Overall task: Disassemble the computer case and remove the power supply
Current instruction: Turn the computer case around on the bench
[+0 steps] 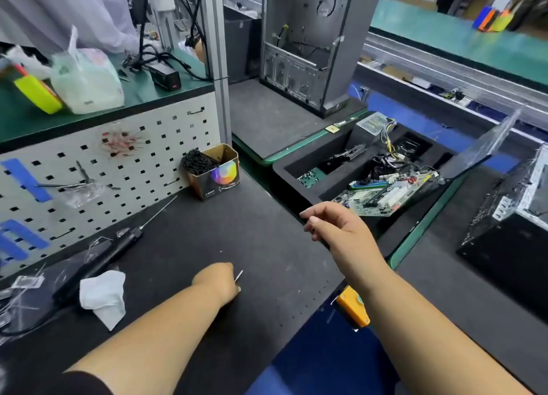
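Note:
An open grey computer case [311, 47] stands upright on a dark mat at the back, a few loose cables inside. A power supply [374, 124] with coloured wires lies in the black foam tray [284, 169], beside a motherboard [388, 193]. A second, dark case [510, 225] lies at the right edge. My left hand [218, 280] rests knuckles-down on the black mat, pinching a thin silvery pin-like piece. My right hand [332, 222] hovers over the tray's near corner, fingers loosely curled, holding nothing.
An electric screwdriver [112, 249] with a long bit lies at the left beside a crumpled white tissue [103, 296]. A small cardboard box [218, 172] of black ties stands against the pegboard [89, 181]. A yellow button box [353, 308] hangs at the table edge.

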{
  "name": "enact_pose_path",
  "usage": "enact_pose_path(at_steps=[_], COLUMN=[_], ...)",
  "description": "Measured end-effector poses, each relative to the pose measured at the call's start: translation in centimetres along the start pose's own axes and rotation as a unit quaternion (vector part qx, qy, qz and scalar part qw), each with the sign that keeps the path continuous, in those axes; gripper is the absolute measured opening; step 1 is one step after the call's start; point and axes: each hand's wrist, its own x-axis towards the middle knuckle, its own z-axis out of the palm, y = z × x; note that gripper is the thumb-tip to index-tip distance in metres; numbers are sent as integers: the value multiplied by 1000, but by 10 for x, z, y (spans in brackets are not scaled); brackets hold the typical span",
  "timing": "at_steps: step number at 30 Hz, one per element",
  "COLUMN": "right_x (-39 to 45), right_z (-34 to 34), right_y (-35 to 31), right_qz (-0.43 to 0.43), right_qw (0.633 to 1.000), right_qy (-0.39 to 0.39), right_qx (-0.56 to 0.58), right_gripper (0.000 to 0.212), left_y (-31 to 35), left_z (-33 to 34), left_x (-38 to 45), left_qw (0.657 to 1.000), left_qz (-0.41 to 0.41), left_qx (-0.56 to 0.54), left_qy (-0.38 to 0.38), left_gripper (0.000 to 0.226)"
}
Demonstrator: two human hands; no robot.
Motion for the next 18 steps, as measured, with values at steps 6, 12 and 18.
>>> enact_pose_path(at_steps=[6, 12, 18], right_x=[2, -1, -13], right_z=[-11, -38, -74], right_y=[12, 26, 29], right_qz=[11, 31, 40], right_qw=[1000, 999, 999], right_qy=[-5, -13, 17], right_qx=[6, -6, 1], right_gripper=[23, 23, 25], left_y=[2, 31, 106], left_z=[-1, -33, -76], left_x=[0, -7, -36], left_qw=[1000, 986, 935], left_qz=[-1, 77, 166], left_qx=[0, -120, -290], left_qy=[23, 88, 118], left_gripper=[12, 17, 16])
